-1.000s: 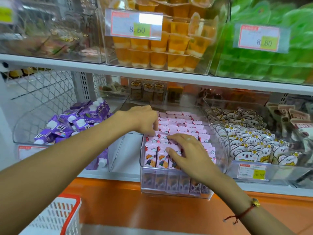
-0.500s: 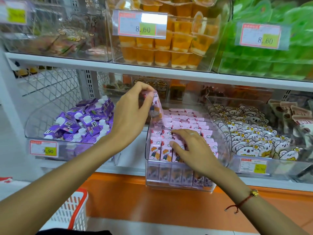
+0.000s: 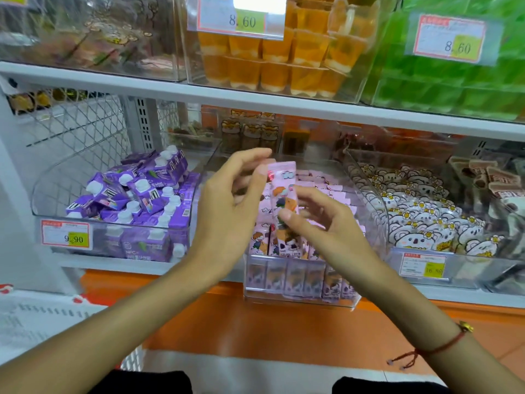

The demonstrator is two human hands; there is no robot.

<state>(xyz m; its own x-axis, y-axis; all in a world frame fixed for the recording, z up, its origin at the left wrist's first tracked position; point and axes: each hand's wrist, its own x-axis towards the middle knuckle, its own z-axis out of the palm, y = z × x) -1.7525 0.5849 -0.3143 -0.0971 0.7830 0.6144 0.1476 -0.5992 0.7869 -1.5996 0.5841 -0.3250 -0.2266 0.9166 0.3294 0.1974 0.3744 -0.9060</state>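
From the head view, one pink snack packet (image 3: 282, 191) is out of the stock and held upright between both hands. The left hand (image 3: 227, 200) pinches its upper edge with the thumb in front, and the right hand (image 3: 321, 226) grips its lower half. I judge the picking done; placing it somewhere is left. Just below the hands sits one clear bin (image 3: 298, 304), with rows of matching packets too tightly packed to count. One bin of purple cartons (image 3: 136, 194) lies left of the left hand, and one of koala packets (image 3: 420, 223) right of the right hand.
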